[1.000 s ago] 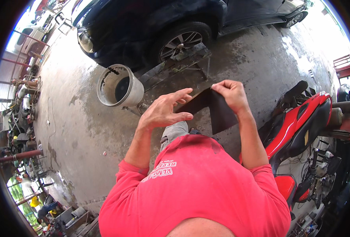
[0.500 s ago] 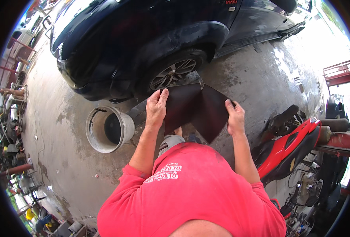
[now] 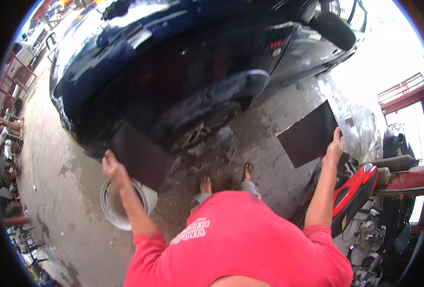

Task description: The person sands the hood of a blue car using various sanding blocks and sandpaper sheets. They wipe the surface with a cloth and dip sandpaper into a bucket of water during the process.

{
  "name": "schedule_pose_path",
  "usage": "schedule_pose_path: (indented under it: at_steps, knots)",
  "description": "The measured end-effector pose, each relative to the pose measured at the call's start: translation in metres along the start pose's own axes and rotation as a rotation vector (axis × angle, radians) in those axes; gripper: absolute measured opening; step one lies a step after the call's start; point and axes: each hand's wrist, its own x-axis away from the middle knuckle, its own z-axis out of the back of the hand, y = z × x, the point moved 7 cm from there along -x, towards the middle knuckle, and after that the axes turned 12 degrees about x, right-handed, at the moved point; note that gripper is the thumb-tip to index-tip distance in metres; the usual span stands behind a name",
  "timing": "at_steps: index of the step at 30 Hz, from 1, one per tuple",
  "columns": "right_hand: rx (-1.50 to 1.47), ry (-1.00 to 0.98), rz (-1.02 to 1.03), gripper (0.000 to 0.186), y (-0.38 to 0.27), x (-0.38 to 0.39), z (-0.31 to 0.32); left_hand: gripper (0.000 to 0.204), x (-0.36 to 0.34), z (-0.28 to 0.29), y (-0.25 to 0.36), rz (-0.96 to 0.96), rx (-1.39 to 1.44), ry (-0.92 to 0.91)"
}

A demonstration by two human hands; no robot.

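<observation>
My left hand [image 3: 116, 170] pinches the edge of a dark piece of sandpaper [image 3: 142, 155], held out at the left in front of the car's front corner. On the other side, my right hand [image 3: 335, 147] grips a second dark piece of sandpaper [image 3: 310, 136] by its right edge. A ragged, paler torn edge runs along the left side of that second piece. The two pieces are far apart. Below my left hand, a whitish bucket [image 3: 150, 198] stands on the floor, partly covered by my forearm and the sheet.
A dark blue car [image 3: 173, 71] stands ahead, its front wheel [image 3: 207, 129] facing me. At the right lie a red and black motorcycle panel [image 3: 353, 191] and a red metal rack [image 3: 408, 177]. Assorted parts line the left edge. My feet [image 3: 247, 173] are on the wet-stained concrete floor [image 3: 73, 201].
The single creased sheet has come apart into two pieces. My hands have swung wide, left and right, each carrying one piece. The view has shifted, showing more of the car and my feet.
</observation>
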Motion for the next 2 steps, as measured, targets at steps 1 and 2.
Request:
schedule_pose_path:
  at_steps: [1, 2]
  knots:
    - [-0.098, -0.175, 0.002, 0.052, -0.019, -0.011, -0.013, 0.039, -0.018, 0.014, -0.008, 0.106, 0.176, 0.010]
    - [-0.033, -0.299, 0.034, 0.064, -0.039, -0.028, -0.027, 0.039, -0.028, 0.006, -0.013, 0.052, 0.221, -0.003]
